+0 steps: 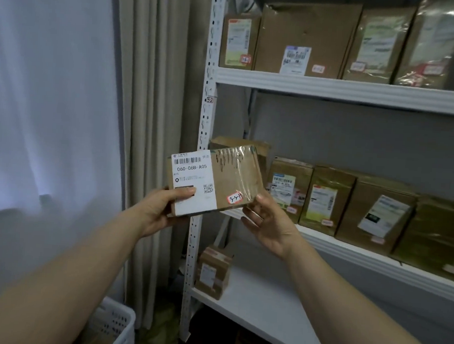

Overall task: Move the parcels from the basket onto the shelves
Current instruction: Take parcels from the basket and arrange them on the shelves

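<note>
A flat brown cardboard parcel (233,177) with a white shipping label and a small red-edged sticker is held up in front of the left end of the white shelf unit (347,90). My left hand (161,207) grips its lower left corner, thumb on the label. My right hand (266,223) holds its lower right corner from below and behind. The parcel hangs level with the middle shelf (349,250). The white perforated basket (118,325) shows at the bottom left, its contents mostly hidden by my left arm.
Several brown parcels stand in a row on the top shelf and the middle shelf. One small parcel (213,273) stands at the left end of the lower shelf (265,306). The slotted upright post (205,116) and beige curtains (149,112) lie left.
</note>
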`<move>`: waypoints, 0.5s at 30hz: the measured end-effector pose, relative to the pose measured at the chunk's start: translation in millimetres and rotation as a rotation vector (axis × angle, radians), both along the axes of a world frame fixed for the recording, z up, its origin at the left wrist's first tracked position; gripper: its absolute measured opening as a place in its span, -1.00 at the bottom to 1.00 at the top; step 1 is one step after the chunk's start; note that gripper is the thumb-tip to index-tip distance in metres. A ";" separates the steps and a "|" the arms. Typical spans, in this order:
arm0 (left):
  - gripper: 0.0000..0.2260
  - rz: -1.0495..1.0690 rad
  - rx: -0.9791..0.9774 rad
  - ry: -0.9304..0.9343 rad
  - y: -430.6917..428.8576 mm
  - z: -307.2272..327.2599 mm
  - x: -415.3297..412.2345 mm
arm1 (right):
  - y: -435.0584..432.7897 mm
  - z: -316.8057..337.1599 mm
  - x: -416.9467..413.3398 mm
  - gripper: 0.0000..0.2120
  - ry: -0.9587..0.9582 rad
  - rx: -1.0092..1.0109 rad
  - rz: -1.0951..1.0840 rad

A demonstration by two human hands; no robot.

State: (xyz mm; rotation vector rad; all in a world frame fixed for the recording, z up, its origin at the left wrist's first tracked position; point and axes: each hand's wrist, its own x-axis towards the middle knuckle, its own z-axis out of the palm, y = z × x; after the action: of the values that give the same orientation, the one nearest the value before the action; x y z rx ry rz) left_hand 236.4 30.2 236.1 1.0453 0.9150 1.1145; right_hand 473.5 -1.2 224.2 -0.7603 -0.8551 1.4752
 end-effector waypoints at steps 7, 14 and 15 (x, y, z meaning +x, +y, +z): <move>-0.47 -0.045 0.014 0.042 -1.6 2.2 19.8 | -9.1 -6.9 24.3 -0.47 0.062 0.040 0.040; -0.46 -0.046 0.029 0.071 2.1 4.2 35.2 | -14.2 -7.6 38.6 -0.42 0.069 -0.009 -0.028; -0.43 -0.045 0.031 0.073 3.3 4.1 37.2 | -15.4 -7.2 40.2 -0.44 0.076 -0.010 -0.033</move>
State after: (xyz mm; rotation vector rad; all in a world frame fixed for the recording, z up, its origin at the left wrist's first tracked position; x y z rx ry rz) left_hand 273.6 33.5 240.2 1.1331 0.9300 1.0614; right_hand 513.6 -16.6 217.0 -0.7174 -0.7746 1.4705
